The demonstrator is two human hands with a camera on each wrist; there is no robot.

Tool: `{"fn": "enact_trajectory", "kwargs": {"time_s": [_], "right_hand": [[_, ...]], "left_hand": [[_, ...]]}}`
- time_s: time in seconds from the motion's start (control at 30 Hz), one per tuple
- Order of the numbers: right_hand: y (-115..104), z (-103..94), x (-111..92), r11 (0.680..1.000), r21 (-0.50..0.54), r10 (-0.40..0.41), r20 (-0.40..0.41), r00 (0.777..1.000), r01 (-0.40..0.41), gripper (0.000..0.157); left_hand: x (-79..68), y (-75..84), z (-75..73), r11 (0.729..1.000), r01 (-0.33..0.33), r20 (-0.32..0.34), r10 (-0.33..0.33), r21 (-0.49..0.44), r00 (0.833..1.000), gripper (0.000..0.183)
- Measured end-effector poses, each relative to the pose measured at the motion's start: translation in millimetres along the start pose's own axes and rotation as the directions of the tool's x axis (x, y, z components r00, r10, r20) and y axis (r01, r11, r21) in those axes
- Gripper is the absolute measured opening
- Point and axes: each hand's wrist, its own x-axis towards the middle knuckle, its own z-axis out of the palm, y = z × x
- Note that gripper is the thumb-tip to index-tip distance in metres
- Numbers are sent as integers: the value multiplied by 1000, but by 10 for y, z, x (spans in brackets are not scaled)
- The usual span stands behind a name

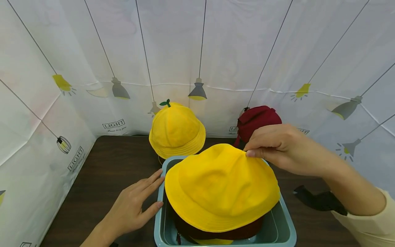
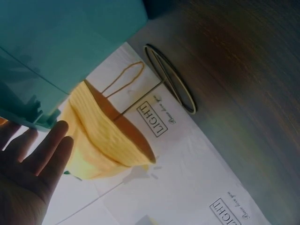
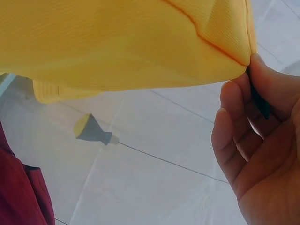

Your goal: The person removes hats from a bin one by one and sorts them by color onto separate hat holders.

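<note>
My right hand (image 1: 287, 151) pinches a yellow bucket hat (image 1: 222, 185) at the tip of its crown. In the right wrist view a dark green sprout (image 3: 260, 101) at that tip sits between the thumb and fingers. The hat hangs tilted over a light blue plastic bin (image 1: 288, 226), its brim toward the near left. Beneath it a dark brown hat (image 1: 222, 234) shows inside the bin, with a yellow strip below; the rest is hidden. My left hand (image 1: 132, 202) touches the bin's left side with fingers extended.
A second yellow bucket hat (image 1: 176, 128) with a green sprout sits on a wire stand (image 2: 176, 79) behind the bin. A dark red hat (image 1: 259, 120) stands at the back right, partly behind my right hand. All are on a dark wooden table (image 1: 123, 161) before a printed curtain (image 1: 172, 41).
</note>
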Motion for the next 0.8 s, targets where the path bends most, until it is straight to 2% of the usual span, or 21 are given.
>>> {"fn": "enact_trajectory", "kwargs": {"time_s": [0.03,0.13,0.2,0.33,0.4,0.47,0.57,0.63,0.77,0.8], "right_hand": [[6,-9,1,1000,2,-8,-4,1000,8,8],[23,-38,8,999,9,-33,-28,999,33,24],[26,-66,20,999,15,-34,-42,999,35,26],[24,-131,46,999,32,-26,-66,998,28,24],[14,-161,68,999,33,-16,-75,997,19,18],[0,-184,99,1000,9,-1,-83,997,1,9],[-26,-213,157,999,-41,30,-89,996,-33,12],[-39,-227,200,996,-78,44,-99,994,-52,8],[-41,-250,288,988,-140,47,-125,991,-64,27],[-40,-255,314,985,-156,52,-130,990,-72,24]], "left_hand": [[0,-1,0,1000,-1,-1,1,0,1000,69],[3,-4,-1,1000,-6,-3,6,-5,1000,69],[5,-5,-2,1000,-6,-4,6,-6,1000,70],[5,-4,-3,1000,-4,-4,3,-8,1000,70],[4,-3,-4,1000,-1,-4,1,-9,1000,70],[4,-2,-4,1000,0,-3,0,-12,1000,70],[0,0,-3,1000,1,-2,-1,-9,1000,67],[-1,1,-1,1000,0,-2,0,-10,1000,66],[-2,-2,3,1000,-2,-1,2,-18,1000,64],[-2,-4,2,1000,-3,-2,3,-20,1000,64]]}}
